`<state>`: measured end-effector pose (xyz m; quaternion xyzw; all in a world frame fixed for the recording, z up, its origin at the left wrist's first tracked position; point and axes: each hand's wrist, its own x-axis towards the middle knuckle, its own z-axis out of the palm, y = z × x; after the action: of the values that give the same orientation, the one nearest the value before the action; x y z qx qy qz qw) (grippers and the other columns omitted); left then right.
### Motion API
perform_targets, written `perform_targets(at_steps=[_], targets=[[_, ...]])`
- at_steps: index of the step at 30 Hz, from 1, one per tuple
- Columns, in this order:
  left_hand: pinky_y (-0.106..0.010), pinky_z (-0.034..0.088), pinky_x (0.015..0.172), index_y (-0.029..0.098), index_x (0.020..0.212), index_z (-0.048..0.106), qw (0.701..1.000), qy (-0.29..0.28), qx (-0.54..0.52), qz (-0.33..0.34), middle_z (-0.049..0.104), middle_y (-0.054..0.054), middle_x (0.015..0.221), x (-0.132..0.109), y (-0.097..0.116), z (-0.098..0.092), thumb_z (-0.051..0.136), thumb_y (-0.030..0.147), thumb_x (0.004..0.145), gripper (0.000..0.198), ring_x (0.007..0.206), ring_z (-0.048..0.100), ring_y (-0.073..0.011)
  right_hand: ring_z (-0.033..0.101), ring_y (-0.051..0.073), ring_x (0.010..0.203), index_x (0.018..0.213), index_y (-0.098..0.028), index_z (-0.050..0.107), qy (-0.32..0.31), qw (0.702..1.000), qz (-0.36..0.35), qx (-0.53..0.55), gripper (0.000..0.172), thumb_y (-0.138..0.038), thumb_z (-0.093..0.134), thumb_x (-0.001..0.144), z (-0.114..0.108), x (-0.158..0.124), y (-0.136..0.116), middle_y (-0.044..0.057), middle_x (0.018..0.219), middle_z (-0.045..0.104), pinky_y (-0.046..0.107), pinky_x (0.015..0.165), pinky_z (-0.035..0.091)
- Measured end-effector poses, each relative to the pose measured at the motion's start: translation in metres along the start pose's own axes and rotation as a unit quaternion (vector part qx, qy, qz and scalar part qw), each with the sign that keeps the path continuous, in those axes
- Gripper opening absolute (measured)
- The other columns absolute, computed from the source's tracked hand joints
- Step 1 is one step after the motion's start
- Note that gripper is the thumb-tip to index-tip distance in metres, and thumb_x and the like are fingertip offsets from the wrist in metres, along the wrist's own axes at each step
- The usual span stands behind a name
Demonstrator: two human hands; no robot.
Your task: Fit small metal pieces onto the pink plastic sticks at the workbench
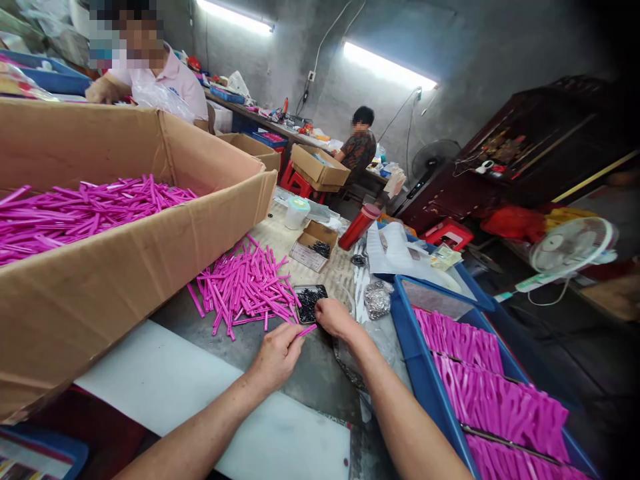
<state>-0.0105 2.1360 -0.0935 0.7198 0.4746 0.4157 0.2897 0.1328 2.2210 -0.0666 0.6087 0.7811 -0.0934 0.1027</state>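
Observation:
My left hand point(278, 353) is closed around one slim magenta plastic stick point(307, 330), whose end points right past the thumb. My right hand point(334, 316) reaches to the edge of a small tray of black parts point(310, 300). Its fingertips are pinched together at those parts, and whatever is between them is too small or hidden to make out. Just behind my left hand lies a loose pile of magenta sticks point(245, 283) on the table.
A large cardboard box point(150, 267) of magenta sticks stands left. Blue crates point(425, 380) with rows of magenta pieces are on the right. Behind are a small carton point(310, 257), a red bottle point(357, 228), a lidded tub point(297, 212) and a silvery bundle point(378, 300). Two people sit farther back.

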Motion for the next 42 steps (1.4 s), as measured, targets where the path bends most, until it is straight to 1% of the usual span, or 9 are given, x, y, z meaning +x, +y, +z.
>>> perform_targets(at_steps=[5, 9, 13, 20, 30, 36, 42], targets=[[-0.023, 0.04, 0.062, 0.016, 0.081, 0.058, 1.0, 0.004, -0.002, -0.007, 0.056, -0.002, 0.07, 0.0022, -0.0012, 0.0001, 0.041, 0.012, 0.078, 0.018, 0.067, 0.052, -0.0134, 0.056, 0.018, 0.073, 0.079, -0.015, 0.062, -0.008, 1.0, -0.002, -0.002, 0.022, -0.014, 0.041, 0.072, 0.0013, -0.0005, 0.0014, 0.01, 0.081, 0.064, 0.024, 0.055, 0.03], [-0.022, 0.039, 0.063, 0.017, 0.082, 0.057, 1.0, 0.007, -0.003, -0.012, 0.056, -0.002, 0.071, 0.0025, -0.0025, 0.0004, 0.041, 0.012, 0.079, 0.018, 0.068, 0.052, -0.0131, 0.056, 0.019, 0.074, 0.08, -0.015, 0.061, -0.004, 1.0, 0.0, -0.006, 0.022, -0.014, 0.04, 0.073, 0.0016, -0.0032, 0.0009, 0.01, 0.083, 0.064, 0.025, 0.056, 0.03], [-0.022, 0.038, 0.06, 0.016, 0.079, 0.057, 1.0, 0.013, 0.001, -0.012, 0.054, -0.001, 0.068, 0.0019, -0.0039, 0.001, 0.041, 0.012, 0.078, 0.016, 0.065, 0.051, -0.0126, 0.055, 0.02, 0.074, 0.082, -0.015, 0.06, 0.0, 1.0, -0.001, -0.009, 0.023, -0.014, 0.038, 0.075, 0.0016, -0.0047, 0.0006, 0.01, 0.083, 0.063, 0.025, 0.056, 0.03], [-0.021, 0.038, 0.061, 0.017, 0.076, 0.056, 0.999, 0.027, -0.003, -0.019, 0.054, -0.001, 0.068, 0.0032, -0.0035, 0.0005, 0.041, 0.013, 0.078, 0.015, 0.066, 0.051, -0.0126, 0.054, 0.018, 0.076, 0.082, -0.015, 0.058, 0.003, 1.0, -0.006, -0.01, 0.021, -0.015, 0.038, 0.077, 0.0028, -0.0057, 0.0027, 0.009, 0.084, 0.062, 0.024, 0.059, 0.03], [-0.023, 0.038, 0.06, 0.018, 0.074, 0.055, 0.999, 0.027, 0.001, -0.027, 0.054, -0.001, 0.067, 0.0045, -0.0029, -0.0005, 0.039, 0.015, 0.079, 0.017, 0.065, 0.05, -0.0132, 0.055, 0.019, 0.076, 0.079, -0.015, 0.059, 0.0, 1.0, -0.006, -0.018, 0.022, -0.014, 0.038, 0.076, 0.0024, -0.0054, 0.0017, 0.009, 0.083, 0.062, 0.025, 0.057, 0.03], [-0.022, 0.038, 0.06, 0.017, 0.074, 0.056, 0.999, 0.039, 0.003, -0.026, 0.055, -0.001, 0.068, 0.0049, -0.003, -0.0006, 0.041, 0.015, 0.078, 0.016, 0.065, 0.051, -0.013, 0.055, 0.021, 0.078, 0.08, -0.015, 0.06, -0.003, 1.0, -0.005, -0.017, 0.021, -0.014, 0.039, 0.075, 0.0021, -0.0051, 0.0007, 0.011, 0.085, 0.062, 0.027, 0.06, 0.031], [-0.021, 0.038, 0.06, 0.016, 0.073, 0.056, 0.999, 0.044, 0.004, -0.024, 0.055, -0.001, 0.067, 0.005, -0.0033, -0.001, 0.041, 0.015, 0.078, 0.017, 0.064, 0.051, -0.0129, 0.054, 0.02, 0.077, 0.082, -0.015, 0.058, 0.009, 1.0, -0.002, -0.003, 0.021, -0.014, 0.037, 0.076, 0.0011, -0.0082, 0.0003, 0.01, 0.085, 0.062, 0.027, 0.062, 0.03]])
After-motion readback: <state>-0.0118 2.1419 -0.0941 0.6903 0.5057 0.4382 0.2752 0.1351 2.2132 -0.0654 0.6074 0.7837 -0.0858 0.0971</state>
